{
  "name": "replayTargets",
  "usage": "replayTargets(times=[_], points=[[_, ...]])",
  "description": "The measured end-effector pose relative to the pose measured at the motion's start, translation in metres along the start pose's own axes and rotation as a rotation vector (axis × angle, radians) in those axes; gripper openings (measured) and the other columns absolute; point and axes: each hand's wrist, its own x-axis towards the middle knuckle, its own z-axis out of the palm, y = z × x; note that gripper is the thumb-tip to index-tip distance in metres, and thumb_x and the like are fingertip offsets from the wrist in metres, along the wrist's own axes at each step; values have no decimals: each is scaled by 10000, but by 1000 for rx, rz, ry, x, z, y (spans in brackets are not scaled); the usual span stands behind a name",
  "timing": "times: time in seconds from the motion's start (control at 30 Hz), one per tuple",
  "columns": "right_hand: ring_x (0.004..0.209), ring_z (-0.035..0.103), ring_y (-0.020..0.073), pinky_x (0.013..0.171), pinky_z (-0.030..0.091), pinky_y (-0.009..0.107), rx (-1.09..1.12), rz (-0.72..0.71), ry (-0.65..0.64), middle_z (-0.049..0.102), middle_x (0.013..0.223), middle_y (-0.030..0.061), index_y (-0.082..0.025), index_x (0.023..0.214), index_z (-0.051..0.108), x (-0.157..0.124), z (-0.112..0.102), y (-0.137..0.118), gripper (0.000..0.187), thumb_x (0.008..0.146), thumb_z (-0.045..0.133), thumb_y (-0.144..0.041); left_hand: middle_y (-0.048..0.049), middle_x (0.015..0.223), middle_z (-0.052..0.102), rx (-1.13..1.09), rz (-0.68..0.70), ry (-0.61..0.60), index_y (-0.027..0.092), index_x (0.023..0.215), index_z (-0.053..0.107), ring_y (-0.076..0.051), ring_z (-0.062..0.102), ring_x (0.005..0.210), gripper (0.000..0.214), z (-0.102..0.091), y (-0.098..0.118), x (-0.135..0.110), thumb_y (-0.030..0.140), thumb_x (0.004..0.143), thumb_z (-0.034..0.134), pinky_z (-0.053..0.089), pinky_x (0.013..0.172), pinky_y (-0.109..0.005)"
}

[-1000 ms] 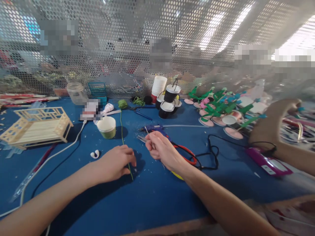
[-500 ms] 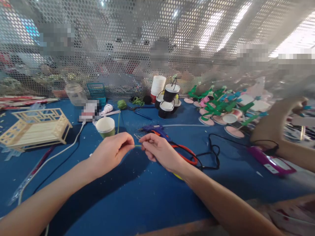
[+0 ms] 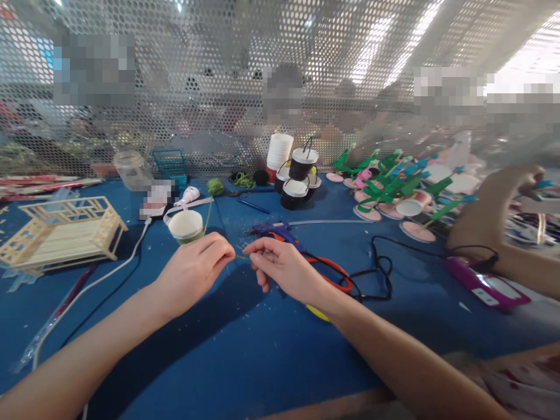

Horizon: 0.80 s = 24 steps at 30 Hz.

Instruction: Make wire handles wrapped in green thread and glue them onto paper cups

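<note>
My left hand (image 3: pixel 196 269) and my right hand (image 3: pixel 280 267) are raised a little above the blue table (image 3: pixel 262 350), fingertips nearly meeting. Both pinch a thin green string (image 3: pixel 240 256) stretched between them. The string runs back from my left hand to a green spool (image 3: pixel 215 186) near the mesh wall. A green paper cup (image 3: pixel 186 226) stands just behind my left hand. A blue glue gun (image 3: pixel 275 230) and red-handled scissors (image 3: pixel 332 271) lie behind and under my right hand.
A wooden stick model (image 3: pixel 61 230) sits at the left, with a white cable (image 3: pixel 109 268) beside it. Black-and-white cups (image 3: pixel 297 178) and green-and-pink paper crafts (image 3: pixel 394 192) stand at the back. Another person's arm (image 3: pixel 494 227) and a purple tool (image 3: pixel 481 286) are at the right.
My left hand lifted off the table with the green string and came up to my right hand. Both hands now pinch the string close together.
</note>
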Motion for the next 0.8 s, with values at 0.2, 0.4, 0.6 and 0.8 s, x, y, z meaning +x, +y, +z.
replayTargets(times=[0.2, 0.4, 0.6, 0.8], points=[[435, 399, 37, 401, 331, 175, -123, -50, 16, 534, 666, -14, -154, 833, 495, 6, -2, -8, 97, 772, 423, -176, -38, 744, 623, 14, -4, 51, 135, 794, 579, -111, 581, 666, 122, -4, -2, 1, 180, 803, 466, 452, 604, -199], [462, 400, 43, 420, 321, 178, -147, -80, 19, 503, 644, -31, -153, 827, 500, 8, 0, -13, 91, 757, 453, -186, -35, 747, 607, 12, -4, 49, 149, 775, 565, -112, 569, 670, 133, -5, -3, -1, 185, 816, 443, 453, 606, -210], [437, 380, 37, 400, 302, 174, -110, -77, -13, 457, 602, -49, -161, 803, 500, 7, 0, -10, 94, 770, 460, -239, -26, 749, 574, -33, -42, 89, 155, 763, 541, -96, 547, 677, 87, -3, -3, 0, 168, 803, 464, 450, 603, -200], [450, 386, 39, 404, 304, 173, -79, -73, -14, 468, 622, -42, -166, 804, 496, 6, 1, -8, 103, 776, 459, -258, -17, 745, 551, -45, -71, 108, 158, 764, 537, -91, 535, 669, 73, -2, -2, 1, 164, 796, 472, 450, 589, -200]])
